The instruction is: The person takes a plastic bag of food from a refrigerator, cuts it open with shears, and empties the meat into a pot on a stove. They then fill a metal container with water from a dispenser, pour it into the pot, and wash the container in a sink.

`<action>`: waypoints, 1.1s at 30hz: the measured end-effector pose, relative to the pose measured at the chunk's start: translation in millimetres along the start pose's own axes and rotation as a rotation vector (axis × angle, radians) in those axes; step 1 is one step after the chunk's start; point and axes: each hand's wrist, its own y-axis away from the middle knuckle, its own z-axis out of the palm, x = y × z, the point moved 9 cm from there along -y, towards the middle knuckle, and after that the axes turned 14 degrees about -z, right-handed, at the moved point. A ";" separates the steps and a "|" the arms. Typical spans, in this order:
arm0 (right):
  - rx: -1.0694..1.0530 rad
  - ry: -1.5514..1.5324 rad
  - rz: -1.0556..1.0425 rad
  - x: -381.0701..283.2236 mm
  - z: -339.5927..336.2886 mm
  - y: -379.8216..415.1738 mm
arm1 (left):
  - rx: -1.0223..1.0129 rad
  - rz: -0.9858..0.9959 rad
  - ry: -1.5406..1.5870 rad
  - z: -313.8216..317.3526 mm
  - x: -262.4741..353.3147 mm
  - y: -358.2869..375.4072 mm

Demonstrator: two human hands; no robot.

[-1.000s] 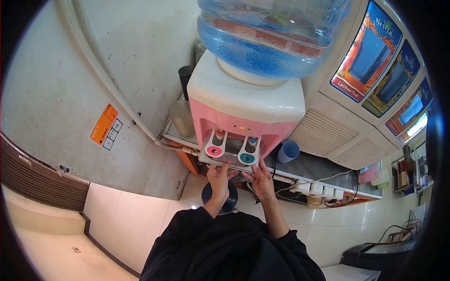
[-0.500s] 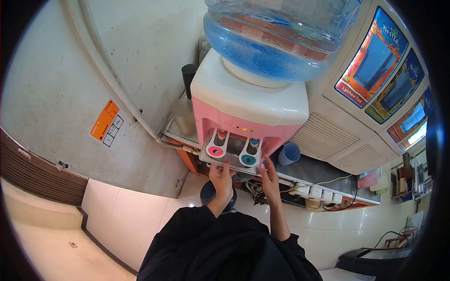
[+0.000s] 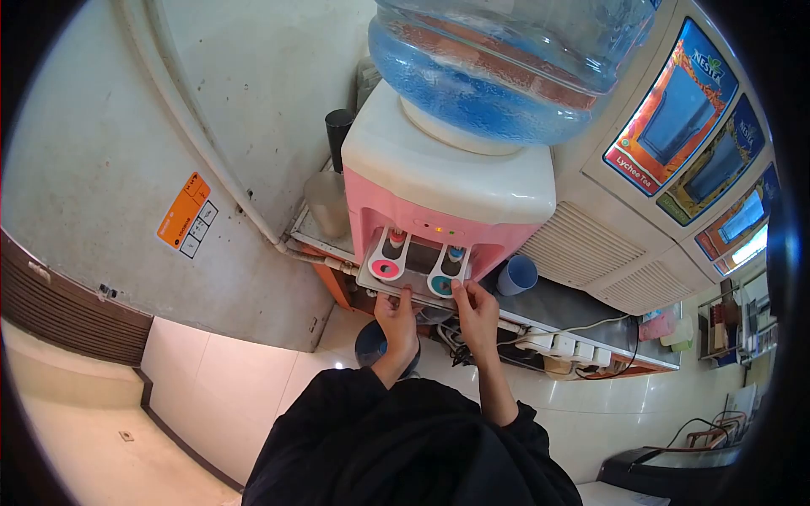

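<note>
A pink and white water dispenser [image 3: 447, 181] with a big blue water bottle [image 3: 481, 76] on top stands on a metal counter. Its drip tray [image 3: 413, 283] juts out beneath two taps, one with a pink-ringed lever [image 3: 386, 268], the other with a teal-ringed lever [image 3: 441, 285]. My left hand [image 3: 396, 327] grips the front edge of the tray, thumb on top. The thumb and finger of my right hand [image 3: 477, 316] pinch at the tray's right front corner, beside the teal ring.
A blue cup [image 3: 517, 275] stands right of the dispenser, near a power strip [image 3: 565, 346] with cables. Below is a dark blue container [image 3: 371, 344]. A drinks machine [image 3: 624, 236] is at the right, a pipe [image 3: 202, 143] on the left wall.
My right hand has moved left, from beside the tray's right end to its front corner by the teal ring. My left hand keeps its hold on the tray.
</note>
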 end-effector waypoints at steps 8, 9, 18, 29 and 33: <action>0.100 0.606 -0.720 -130.6 11.6 17.8 | -0.141 0.105 0.027 0.4 -3.3 -3.1; 0.014 0.619 -0.853 -144.4 31.6 24.2 | -0.201 0.133 0.001 -1.9 -6.3 -3.8; -0.250 0.739 -0.985 -130.3 100.9 11.4 | -0.294 0.015 0.164 -20.3 -31.8 -28.8; -0.370 0.852 -0.855 -89.8 128.7 -5.8 | -0.265 -0.101 0.330 -27.5 -59.3 -34.5; -0.439 0.857 -0.804 -88.3 133.0 -2.5 | -0.199 -0.187 0.339 -20.1 -49.6 -22.1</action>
